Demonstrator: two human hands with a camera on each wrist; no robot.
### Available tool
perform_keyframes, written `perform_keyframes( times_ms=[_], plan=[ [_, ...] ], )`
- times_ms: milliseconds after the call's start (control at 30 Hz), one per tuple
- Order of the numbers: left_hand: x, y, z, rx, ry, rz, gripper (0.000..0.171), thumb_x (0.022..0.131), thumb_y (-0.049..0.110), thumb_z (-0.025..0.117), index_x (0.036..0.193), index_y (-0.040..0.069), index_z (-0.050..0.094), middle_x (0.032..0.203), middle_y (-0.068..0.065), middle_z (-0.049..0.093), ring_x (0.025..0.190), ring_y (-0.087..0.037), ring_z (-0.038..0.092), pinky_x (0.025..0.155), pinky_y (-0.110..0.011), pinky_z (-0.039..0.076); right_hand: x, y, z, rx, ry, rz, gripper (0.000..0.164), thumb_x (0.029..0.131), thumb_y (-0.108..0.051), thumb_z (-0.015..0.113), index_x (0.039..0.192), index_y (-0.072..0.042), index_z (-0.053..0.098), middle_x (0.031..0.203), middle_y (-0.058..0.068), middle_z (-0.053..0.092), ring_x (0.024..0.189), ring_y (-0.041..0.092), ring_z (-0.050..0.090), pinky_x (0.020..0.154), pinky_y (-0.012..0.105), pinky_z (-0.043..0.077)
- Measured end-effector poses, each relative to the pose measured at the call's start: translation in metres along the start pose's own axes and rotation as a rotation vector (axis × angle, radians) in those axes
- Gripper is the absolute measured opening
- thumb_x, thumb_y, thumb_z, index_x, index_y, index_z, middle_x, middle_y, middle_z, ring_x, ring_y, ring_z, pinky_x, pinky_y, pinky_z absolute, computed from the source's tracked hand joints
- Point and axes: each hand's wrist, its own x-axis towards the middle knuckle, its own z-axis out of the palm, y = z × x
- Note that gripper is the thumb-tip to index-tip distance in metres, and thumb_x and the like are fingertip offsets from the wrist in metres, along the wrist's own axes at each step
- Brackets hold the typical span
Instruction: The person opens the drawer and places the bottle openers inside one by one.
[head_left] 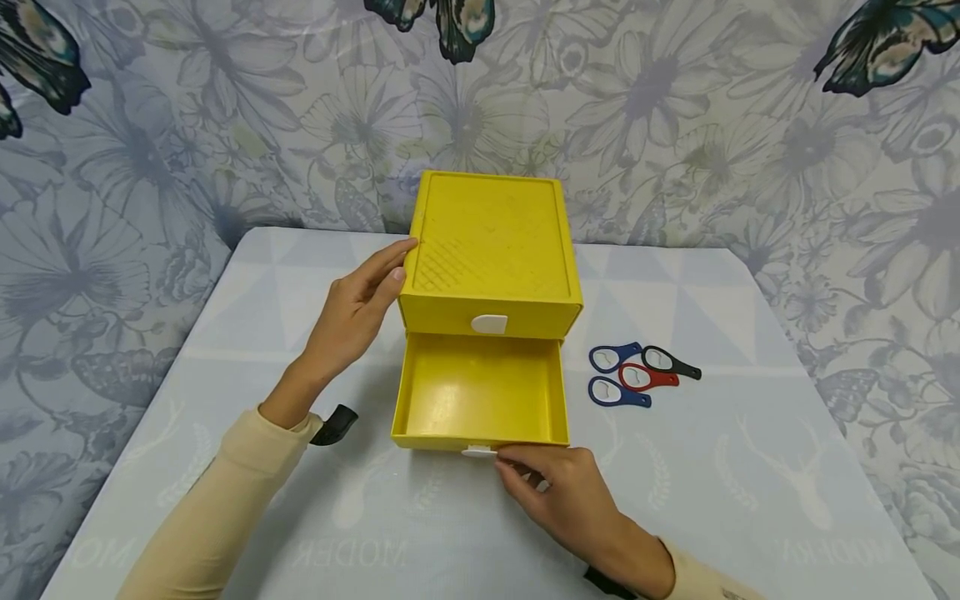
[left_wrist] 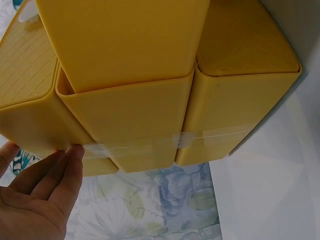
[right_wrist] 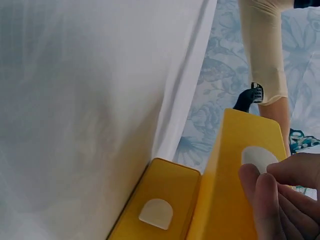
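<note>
A yellow drawer unit [head_left: 491,233] stands upright on the table, with tape across its side in the left wrist view. Its middle drawer [head_left: 483,387] is pulled out, and nothing lies inside. My right hand [head_left: 566,496] pinches that drawer's white handle [right_wrist: 259,158] between thumb and fingers. Against the unit's left side, near the top, my left hand [head_left: 352,312] rests with fairly straight fingers. The top drawer's white handle [head_left: 489,324] shows above; the bottom drawer [right_wrist: 160,187], pushed in, has its own white handle [right_wrist: 156,214].
To the unit's right lie several small flat things with round heads and short handles: blue ones [head_left: 619,393], a red one [head_left: 658,378] and a black one [head_left: 682,367]. The white patterned table [head_left: 720,467] meets a floral wall [head_left: 652,125] at the back.
</note>
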Motion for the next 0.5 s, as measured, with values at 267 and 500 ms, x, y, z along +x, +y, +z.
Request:
perform_keyframes(
  times_ms=[267, 500],
  plan=[
    [0.000, 0.000, 0.000, -0.008, 0.000, 0.002, 0.042, 0.108, 0.032, 0.045, 0.150, 0.036, 0.045, 0.154, 0.007, 0.047, 0.135, -0.020, 0.053, 0.109, -0.049, 0.046, -0.002, -0.006, -0.021, 0.103, 0.043, -0.103, 0.014, 0.087, -0.009, 0.078, 0.101, -0.010, 0.078, 0.090, 0.000, 0.078, 0.070, -0.001, 0.068, 0.065, 0.013, 0.056],
    [0.000, -0.001, 0.001, -0.009, 0.000, -0.001, 0.042, 0.108, 0.033, 0.045, 0.150, 0.036, 0.045, 0.154, 0.008, 0.047, 0.134, -0.020, 0.053, 0.109, -0.049, 0.046, 0.000, -0.007, -0.048, 0.034, 0.099, -0.126, 0.017, 0.081, -0.006, 0.083, 0.096, -0.013, 0.080, 0.088, -0.001, 0.078, 0.077, 0.007, 0.074, 0.074, 0.015, 0.058]
  ],
)
